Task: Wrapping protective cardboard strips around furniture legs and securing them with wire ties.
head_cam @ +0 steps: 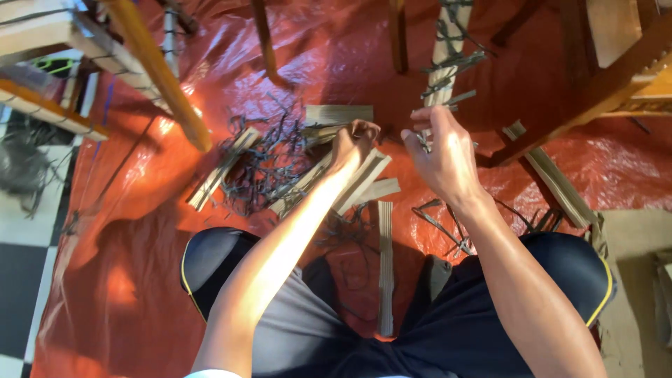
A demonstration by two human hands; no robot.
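Observation:
My left hand (353,142) reaches down with its fingers curled into a pile of flat wooden slats (364,178) and dark rubber strips (269,164) on the orange tarp (133,231). My right hand (441,150) hovers beside it with fingers bent, pinching a dark strip (423,140) at the base of a pale wooden slat (448,49) wrapped with several dark strips. What the left fingers grip is hidden under the hand.
Wooden furniture legs (164,77) and frames (609,77) stand around the tarp's far side. A long slat (385,266) lies between my knees. More slats (556,182) lie at the right; checkered floor (21,252) shows at the left.

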